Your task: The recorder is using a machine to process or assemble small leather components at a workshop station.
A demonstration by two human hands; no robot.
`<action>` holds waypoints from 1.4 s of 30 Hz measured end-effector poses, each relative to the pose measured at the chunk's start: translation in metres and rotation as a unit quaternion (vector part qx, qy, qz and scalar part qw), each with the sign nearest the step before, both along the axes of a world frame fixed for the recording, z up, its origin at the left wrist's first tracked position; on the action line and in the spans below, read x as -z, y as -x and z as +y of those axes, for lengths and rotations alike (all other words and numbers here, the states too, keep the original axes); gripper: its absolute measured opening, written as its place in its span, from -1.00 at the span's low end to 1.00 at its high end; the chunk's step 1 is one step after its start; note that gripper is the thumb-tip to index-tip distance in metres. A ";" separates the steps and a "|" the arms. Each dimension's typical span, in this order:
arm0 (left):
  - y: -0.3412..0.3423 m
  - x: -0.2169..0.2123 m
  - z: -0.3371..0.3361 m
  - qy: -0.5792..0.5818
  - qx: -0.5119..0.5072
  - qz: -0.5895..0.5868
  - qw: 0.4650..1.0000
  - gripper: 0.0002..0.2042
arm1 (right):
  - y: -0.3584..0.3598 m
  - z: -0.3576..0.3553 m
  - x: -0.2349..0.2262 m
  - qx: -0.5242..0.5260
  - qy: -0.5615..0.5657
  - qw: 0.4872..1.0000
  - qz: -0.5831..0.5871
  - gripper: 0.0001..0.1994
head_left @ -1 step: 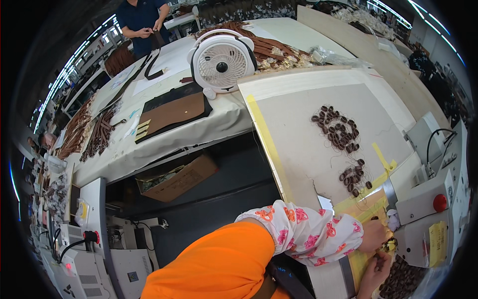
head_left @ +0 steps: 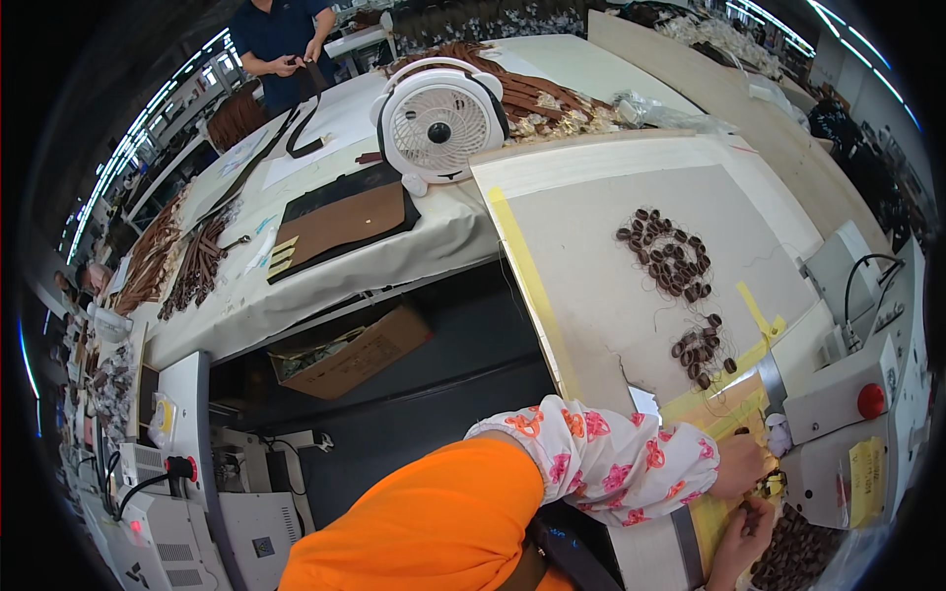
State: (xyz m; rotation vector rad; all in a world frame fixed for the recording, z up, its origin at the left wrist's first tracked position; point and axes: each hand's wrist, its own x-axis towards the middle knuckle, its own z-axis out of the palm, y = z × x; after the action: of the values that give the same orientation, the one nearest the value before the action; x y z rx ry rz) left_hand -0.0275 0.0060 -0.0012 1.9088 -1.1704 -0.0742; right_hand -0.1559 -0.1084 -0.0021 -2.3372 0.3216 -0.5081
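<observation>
My left hand [head_left: 741,465], below a white sleeve with pink and orange flowers, reaches to the sewing machine's small brass-coloured work area [head_left: 772,483]. Its fingers are bent together; what lies at their tips is hidden. Just nearer, my right hand [head_left: 744,544] has thumb and fingers pinched on what looks like a small brown loop [head_left: 751,508]. Beside that hand lies a heap of small brown loops [head_left: 793,552]. More brown loops with trailing threads [head_left: 670,256] form a cluster on the grey board, and a smaller cluster [head_left: 702,353] lies closer to me.
The white machine [head_left: 838,394] with a red knob [head_left: 870,400] stands at the right. A white fan [head_left: 440,123] sits on the far table, near brown panels [head_left: 340,229] and strap bundles [head_left: 202,261]. A cardboard box [head_left: 355,353] is underneath. Across the table, a person [head_left: 281,49] handles a dark strip.
</observation>
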 end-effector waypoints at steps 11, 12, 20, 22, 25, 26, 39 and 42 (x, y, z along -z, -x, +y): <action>-0.003 0.018 -0.012 -0.007 0.009 -0.043 0.999 -0.82 | 0.000 0.005 -0.004 -0.015 0.047 0.998 -0.025 -0.90; -0.002 0.014 -0.009 0.005 0.005 -0.037 0.999 -0.82 | 0.000 0.004 -0.004 -0.012 0.048 0.998 -0.025 -0.90; -0.001 0.008 -0.007 -0.031 -0.007 -0.040 0.999 -0.80 | 0.000 0.003 -0.002 -0.020 0.042 0.999 -0.027 -0.90; -0.003 0.015 -0.011 -0.040 0.008 -0.040 0.998 -0.81 | 0.000 0.005 -0.003 -0.019 0.036 0.999 -0.023 -0.91; -0.005 0.026 -0.015 -0.041 0.027 -0.047 0.998 -0.84 | -0.001 0.006 -0.004 -0.021 0.030 0.999 -0.022 -0.91; -0.005 0.024 -0.016 -0.042 0.025 -0.048 0.998 -0.84 | 0.000 0.006 -0.005 -0.020 0.029 0.999 -0.023 -0.91; -0.006 0.033 -0.023 -0.043 0.029 -0.059 0.997 -0.81 | 0.001 0.002 -0.001 -0.031 0.027 0.999 -0.029 -0.90; -0.005 0.045 -0.031 -0.031 -0.029 -0.111 0.993 -0.88 | 0.001 0.004 -0.002 -0.031 0.025 0.999 -0.027 -0.90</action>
State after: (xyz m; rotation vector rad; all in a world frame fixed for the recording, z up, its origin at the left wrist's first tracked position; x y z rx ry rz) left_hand -0.0225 -0.0250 -0.0462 2.0449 -1.2699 0.1392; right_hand -0.1564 -0.1048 0.0002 -2.3701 0.2135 -0.5536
